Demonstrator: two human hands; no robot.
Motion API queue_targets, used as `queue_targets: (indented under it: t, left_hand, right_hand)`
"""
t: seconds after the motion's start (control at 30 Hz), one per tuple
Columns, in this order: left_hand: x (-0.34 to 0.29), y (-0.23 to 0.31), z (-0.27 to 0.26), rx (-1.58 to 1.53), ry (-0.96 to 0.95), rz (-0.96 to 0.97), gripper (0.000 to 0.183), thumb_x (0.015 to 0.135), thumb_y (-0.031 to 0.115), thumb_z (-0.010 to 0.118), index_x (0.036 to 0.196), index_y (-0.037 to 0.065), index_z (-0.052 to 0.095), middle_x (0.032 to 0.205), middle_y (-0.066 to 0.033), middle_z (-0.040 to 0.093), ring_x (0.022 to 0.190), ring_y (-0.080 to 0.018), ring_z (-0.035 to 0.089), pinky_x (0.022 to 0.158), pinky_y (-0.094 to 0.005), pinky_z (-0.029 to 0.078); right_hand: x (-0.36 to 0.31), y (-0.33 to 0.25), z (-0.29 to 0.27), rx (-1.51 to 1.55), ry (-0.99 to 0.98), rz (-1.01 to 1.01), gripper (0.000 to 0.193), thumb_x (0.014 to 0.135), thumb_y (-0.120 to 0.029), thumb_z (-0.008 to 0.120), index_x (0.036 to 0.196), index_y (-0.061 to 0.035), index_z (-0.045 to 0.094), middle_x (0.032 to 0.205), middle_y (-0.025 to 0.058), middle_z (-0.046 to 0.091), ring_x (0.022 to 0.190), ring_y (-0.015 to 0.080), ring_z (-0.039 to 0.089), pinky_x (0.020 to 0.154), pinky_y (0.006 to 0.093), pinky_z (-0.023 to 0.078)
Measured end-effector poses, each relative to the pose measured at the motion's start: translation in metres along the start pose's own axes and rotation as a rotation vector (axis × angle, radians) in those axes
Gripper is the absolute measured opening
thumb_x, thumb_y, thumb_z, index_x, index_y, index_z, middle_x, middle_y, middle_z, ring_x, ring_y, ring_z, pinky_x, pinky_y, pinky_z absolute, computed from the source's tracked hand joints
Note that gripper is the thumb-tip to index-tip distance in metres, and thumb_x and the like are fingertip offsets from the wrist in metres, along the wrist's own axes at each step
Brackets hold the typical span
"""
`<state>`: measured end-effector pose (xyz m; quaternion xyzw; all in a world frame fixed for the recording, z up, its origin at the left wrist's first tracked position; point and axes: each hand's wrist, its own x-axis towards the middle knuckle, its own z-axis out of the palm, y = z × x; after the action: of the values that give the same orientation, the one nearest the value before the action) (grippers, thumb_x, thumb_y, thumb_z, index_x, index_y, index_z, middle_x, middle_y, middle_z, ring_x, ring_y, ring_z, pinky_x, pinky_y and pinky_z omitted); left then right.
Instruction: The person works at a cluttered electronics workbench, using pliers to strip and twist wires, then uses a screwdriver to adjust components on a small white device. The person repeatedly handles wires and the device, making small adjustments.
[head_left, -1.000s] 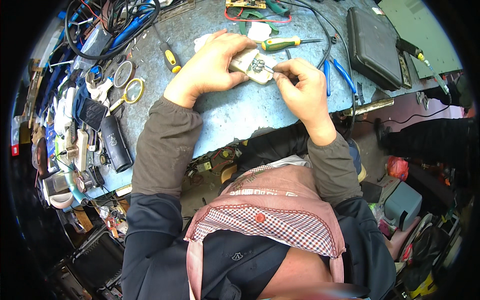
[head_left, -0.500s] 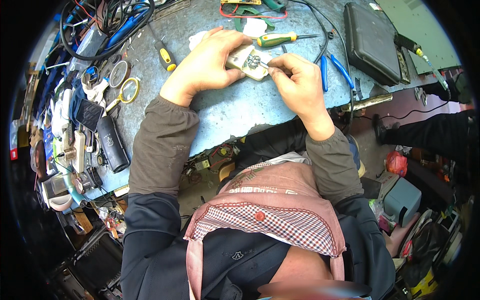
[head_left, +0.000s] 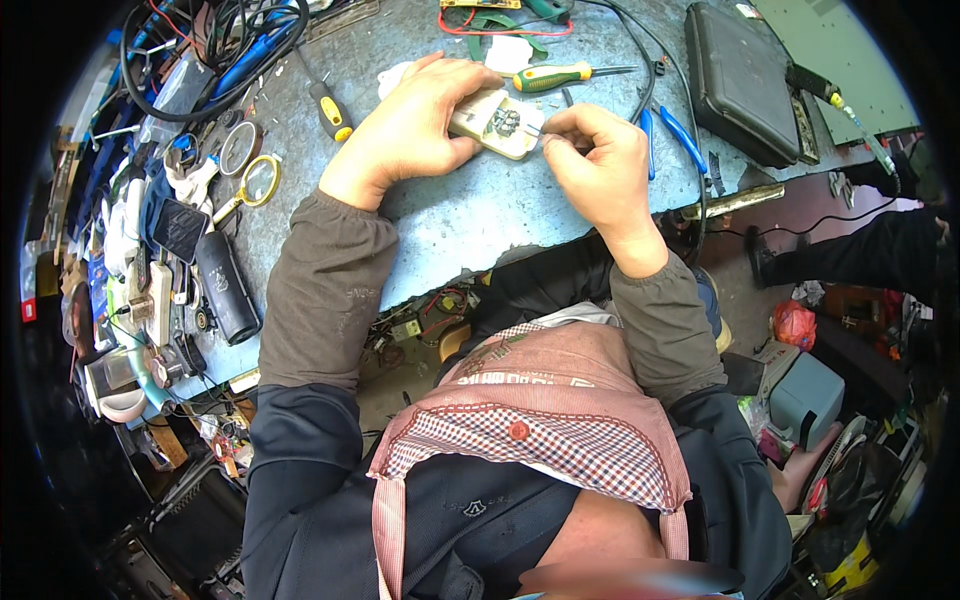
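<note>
L hand point(head_left: 415, 130) clamped on the pale housing point(head_left: 518, 150): thumb along near side, fingers bent over far side, palm covering its L end. R hand point(head_left: 600, 165) nearly closed, thumb + index tog. on a thin tool point(head_left: 535, 129), other fingers curled under; tool points L into the housing's open end. Can't tell if tip touches anything inside.

Housing is nr far-middle of the blue bench point(head_left: 450, 235), btwn the hands, tilted a bit, R end open & facing up. In it: a cluster of small dark/silver metal parts point(head_left: 504, 122), too small to tell apart.

Other containers: black case point(head_left: 745, 90) at far R of bench, closed, contents hidden. On floor to R, grey-blue box point(head_left: 806, 400), can't tell what's in it; red bag point(head_left: 794, 325) just beyond it, contents also hidden.

Around the work: green/yellow driver point(head_left: 553, 77) just past housing, blue-handled pliers point(head_left: 684, 140) R of R hand, yellow/black driver point(head_left: 330, 110) L of L hand. Further L: magnifier point(head_left: 260, 181), phone point(head_left: 181, 230), black cylinder point(head_left: 227, 288) nr bench edge.
</note>
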<state>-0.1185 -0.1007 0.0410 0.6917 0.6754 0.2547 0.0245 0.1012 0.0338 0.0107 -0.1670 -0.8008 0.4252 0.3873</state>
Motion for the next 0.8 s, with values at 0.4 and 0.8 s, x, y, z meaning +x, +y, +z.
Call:
queue_targets:
  t: [0.4, 0.8]
  left_hand:
    - [0.004, 0.028, 0.000, 0.020, 0.366, -0.305, 0.039, 0.084, -0.001, 0.072, 0.122, 0.004, 0.080, 0.113, -0.0096, 0.078, 0.103, -0.0249, 0.074, 0.096, -0.0380, 0.058]
    - [0.011, 0.087, 0.046, -1.697, 0.498, -0.540, 0.021, 0.115, 0.023, 0.067, 0.122, 0.004, 0.074, 0.099, -0.0028, 0.076, 0.076, -0.0113, 0.069, 0.066, -0.0250, 0.053]
  right_hand:
    - [0.002, 0.012, 0.000, 0.296, 0.133, -0.061, 0.021, 0.100, 0.006, 0.077, 0.122, 0.0042, 0.076, 0.107, 0.0048, 0.077, 0.096, 0.0087, 0.068, 0.087, 0.0250, 0.055]
    - [0.004, -0.001, -0.002, 0.271, 0.064, -0.269, 0.016, 0.091, 0.001, 0.084, 0.106, -0.0017, 0.082, 0.108, 0.0106, 0.073, 0.105, 0.0242, 0.073, 0.092, 0.0343, 0.058]
